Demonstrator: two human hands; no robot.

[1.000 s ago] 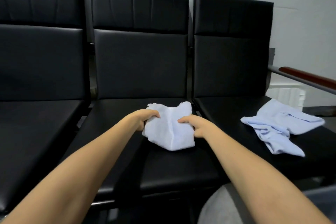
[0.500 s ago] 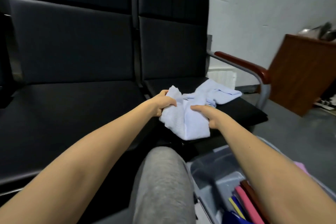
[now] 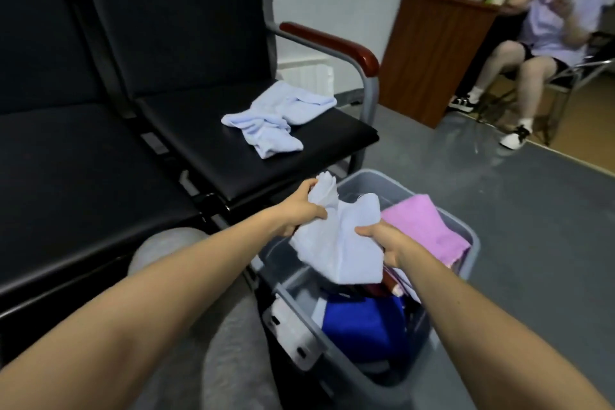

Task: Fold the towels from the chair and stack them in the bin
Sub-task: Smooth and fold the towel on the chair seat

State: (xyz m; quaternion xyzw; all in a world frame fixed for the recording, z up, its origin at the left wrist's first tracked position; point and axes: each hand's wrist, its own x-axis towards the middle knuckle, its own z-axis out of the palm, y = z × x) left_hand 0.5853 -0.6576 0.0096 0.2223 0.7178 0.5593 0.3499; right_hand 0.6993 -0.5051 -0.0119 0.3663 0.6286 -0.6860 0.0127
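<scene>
Together, left hand (image 3: 301, 210) and right hand (image 3: 382, 241) grip towel (image 3: 342, 243).

Black chair seat (image 3: 199, 133) — crumpled blue towel (image 3: 273, 123); grey floor (image 3: 499, 210) — bin (image 3: 376, 175).

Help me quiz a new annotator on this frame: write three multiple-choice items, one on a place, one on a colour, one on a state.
1. The held white towel is
A. draped over the armrest
B. above the grey bin
C. on the floor

2. The towel at the bin's right side is
A. green
B. pink
C. black

3. The light blue towel on the chair seat lies
A. crumpled
B. neatly folded
C. rolled up tight

Answers: 1 B, it hangs over the bin's open top; 2 B, its cloth is plainly pink; 3 A, it lies bunched, with loose flaps.
</scene>
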